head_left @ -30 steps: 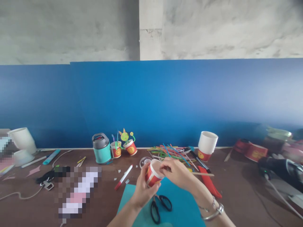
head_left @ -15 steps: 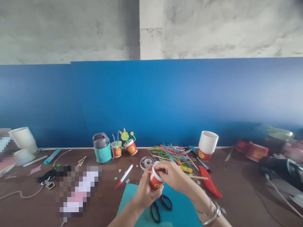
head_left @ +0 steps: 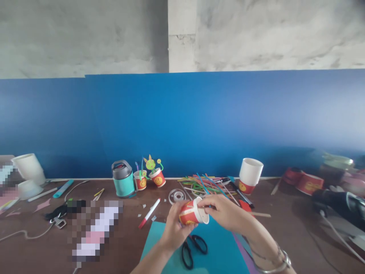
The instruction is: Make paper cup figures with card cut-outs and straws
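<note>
My left hand (head_left: 174,228) is wrapped round a red paper cup (head_left: 188,214) with a white rim and yellow print. The cup lies tilted, its mouth facing right toward my other hand. With closed fingers, my right hand (head_left: 218,209) pinches a thin wooden stick (head_left: 261,215) at the cup's mouth. One end of the stick juts out to the right beyond my wrist; its middle is hidden by the hand. Below the cup, black-handled scissors (head_left: 188,255) rest on blue paper (head_left: 159,238).
Behind my hands lie a tape roll (head_left: 177,196) and a pile of coloured sticks (head_left: 196,184). A red-and-white marker (head_left: 149,213) lies to the left. Farther back stand a turquoise flask (head_left: 124,184), decorated cups (head_left: 157,178) and stacked paper cups (head_left: 251,171).
The cup has tipped from nearly upright to leaning right. My right hand has moved right, and the stick with it; its left tip no longer shows past the cup's left side.
</note>
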`<control>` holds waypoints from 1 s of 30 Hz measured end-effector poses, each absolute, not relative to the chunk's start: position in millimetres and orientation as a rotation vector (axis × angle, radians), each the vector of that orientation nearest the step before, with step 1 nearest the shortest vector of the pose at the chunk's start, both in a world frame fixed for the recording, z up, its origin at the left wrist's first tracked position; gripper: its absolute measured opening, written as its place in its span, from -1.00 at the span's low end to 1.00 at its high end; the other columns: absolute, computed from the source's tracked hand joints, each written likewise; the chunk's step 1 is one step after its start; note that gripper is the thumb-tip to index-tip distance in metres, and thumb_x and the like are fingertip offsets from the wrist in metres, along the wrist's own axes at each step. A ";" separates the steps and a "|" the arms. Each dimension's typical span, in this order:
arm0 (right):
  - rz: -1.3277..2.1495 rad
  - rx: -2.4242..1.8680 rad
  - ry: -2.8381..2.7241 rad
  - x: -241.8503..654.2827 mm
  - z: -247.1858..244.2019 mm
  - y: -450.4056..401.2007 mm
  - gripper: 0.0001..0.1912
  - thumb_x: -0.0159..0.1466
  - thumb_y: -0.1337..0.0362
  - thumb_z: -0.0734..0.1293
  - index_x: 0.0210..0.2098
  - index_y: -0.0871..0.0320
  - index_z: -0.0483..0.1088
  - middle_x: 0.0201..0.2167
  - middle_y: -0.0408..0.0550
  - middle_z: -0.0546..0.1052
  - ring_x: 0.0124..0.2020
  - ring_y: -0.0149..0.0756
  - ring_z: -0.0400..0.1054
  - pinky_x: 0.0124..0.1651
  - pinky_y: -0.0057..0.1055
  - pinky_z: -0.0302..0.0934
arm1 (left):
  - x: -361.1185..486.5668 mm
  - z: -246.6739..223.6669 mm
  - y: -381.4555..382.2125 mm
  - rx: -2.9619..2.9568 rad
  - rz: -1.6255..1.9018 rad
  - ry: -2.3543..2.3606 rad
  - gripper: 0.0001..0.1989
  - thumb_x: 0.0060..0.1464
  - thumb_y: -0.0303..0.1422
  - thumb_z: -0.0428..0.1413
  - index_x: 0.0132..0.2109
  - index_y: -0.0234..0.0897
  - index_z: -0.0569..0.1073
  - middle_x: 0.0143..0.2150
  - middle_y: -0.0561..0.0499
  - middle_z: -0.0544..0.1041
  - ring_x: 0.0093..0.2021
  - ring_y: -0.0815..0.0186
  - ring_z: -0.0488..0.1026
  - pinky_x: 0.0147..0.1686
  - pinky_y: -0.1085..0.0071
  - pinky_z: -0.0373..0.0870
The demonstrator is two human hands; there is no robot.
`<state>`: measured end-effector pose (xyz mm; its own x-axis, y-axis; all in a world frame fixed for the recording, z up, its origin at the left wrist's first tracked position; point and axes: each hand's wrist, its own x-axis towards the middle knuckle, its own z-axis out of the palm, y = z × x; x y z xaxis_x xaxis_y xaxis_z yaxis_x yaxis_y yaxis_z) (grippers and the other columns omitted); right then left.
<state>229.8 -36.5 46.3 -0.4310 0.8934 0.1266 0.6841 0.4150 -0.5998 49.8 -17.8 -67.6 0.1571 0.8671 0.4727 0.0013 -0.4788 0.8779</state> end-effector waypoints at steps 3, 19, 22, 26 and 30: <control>0.728 -1.376 -2.204 234.0 44.6 -31.6 -0.63 0.10 0.48 0.17 -0.30 0.10 0.56 -0.28 -0.09 0.60 -0.24 -0.25 0.42 -0.16 -0.40 0.20 | 49.4 -63.9 -17.6 1.661 1.412 0.824 -0.55 -0.15 -0.40 0.29 -0.03 -0.15 0.47 -0.08 -0.11 0.49 -0.04 0.06 0.38 -0.01 0.20 0.29; 1.363 -1.292 -1.880 266.4 5.3 7.3 -0.71 -0.06 0.27 0.38 -0.33 0.23 0.56 -0.59 -0.14 0.50 -0.60 -0.44 0.24 -0.48 -0.47 0.14 | 48.1 -74.1 -5.8 1.179 1.337 0.679 -0.57 -0.13 -0.28 0.30 -0.09 -0.25 0.41 -0.26 -0.03 0.53 -0.33 0.27 0.47 -0.34 0.43 0.39; 1.241 -1.298 -1.848 261.5 -2.5 14.7 -0.68 -0.01 0.27 0.35 -0.26 0.24 0.52 -0.49 -0.11 0.53 -0.57 -0.43 0.29 -0.47 -0.47 0.18 | 44.0 -74.6 2.7 0.932 1.401 0.725 -0.60 -0.09 -0.21 0.27 -0.11 -0.26 0.41 -0.26 -0.04 0.55 -0.32 0.28 0.51 -0.33 0.44 0.41; 0.935 -1.430 -1.933 253.9 -12.5 19.3 -0.73 0.04 0.36 0.25 -0.27 0.23 0.46 -0.45 -0.07 0.54 -0.48 -0.34 0.38 -0.40 -0.43 0.24 | 35.7 -72.9 12.0 0.636 1.500 0.599 -0.52 -0.12 -0.14 0.28 -0.09 -0.31 0.43 -0.23 -0.08 0.58 -0.23 0.22 0.55 -0.17 0.32 0.45; 0.483 -1.639 -2.185 229.4 -16.2 3.7 -0.68 0.00 0.47 0.21 -0.28 0.20 0.47 -0.23 0.07 0.55 -0.15 -0.14 0.40 -0.09 -0.30 0.20 | 29.1 -70.7 16.1 0.449 1.459 0.580 -0.49 -0.09 -0.11 0.25 -0.05 -0.34 0.42 -0.39 -0.02 0.57 -0.40 0.28 0.55 -0.38 0.43 0.49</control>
<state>229.4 3.7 -16.2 -0.2580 0.9624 0.0844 0.8373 0.2663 -0.4774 29.1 16.1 -70.7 0.0177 0.9954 -0.0937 -0.7882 0.0715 0.6113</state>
